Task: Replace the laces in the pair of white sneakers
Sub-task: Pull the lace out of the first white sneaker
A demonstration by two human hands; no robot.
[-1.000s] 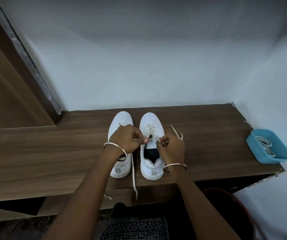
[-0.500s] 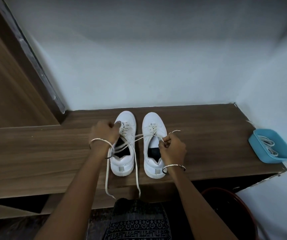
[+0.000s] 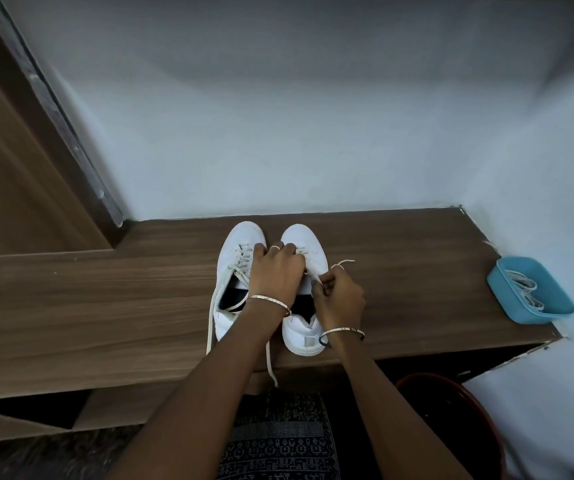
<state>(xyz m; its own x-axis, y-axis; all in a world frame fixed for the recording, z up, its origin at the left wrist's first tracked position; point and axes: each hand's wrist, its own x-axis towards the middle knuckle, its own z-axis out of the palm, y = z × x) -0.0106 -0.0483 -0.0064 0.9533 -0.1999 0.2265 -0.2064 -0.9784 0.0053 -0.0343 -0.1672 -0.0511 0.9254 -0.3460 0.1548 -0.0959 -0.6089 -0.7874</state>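
Two white sneakers stand side by side on the wooden shelf (image 3: 105, 306), toes to the wall. The left sneaker (image 3: 235, 258) has loosened laces, whose ends (image 3: 271, 362) hang over the shelf's front edge. My left hand (image 3: 277, 271) reaches across to the lacing of the right sneaker (image 3: 304, 334), its fingers curled there; what they grip is hidden. Beside that shoe's tongue, my right hand (image 3: 341, 299) pinches a white lace, whose free end (image 3: 344, 263) loops up to the right.
A blue tray (image 3: 507, 306) with white laces (image 3: 524, 289) in it sits at the shelf's right end near the wall. A dark red round bin (image 3: 452, 410) stands below on the right. A wooden door fills the left side.
My left hand has moved right from the left sneaker over to the right sneaker's lacing. My right hand has stayed at the right shoe with its lace.
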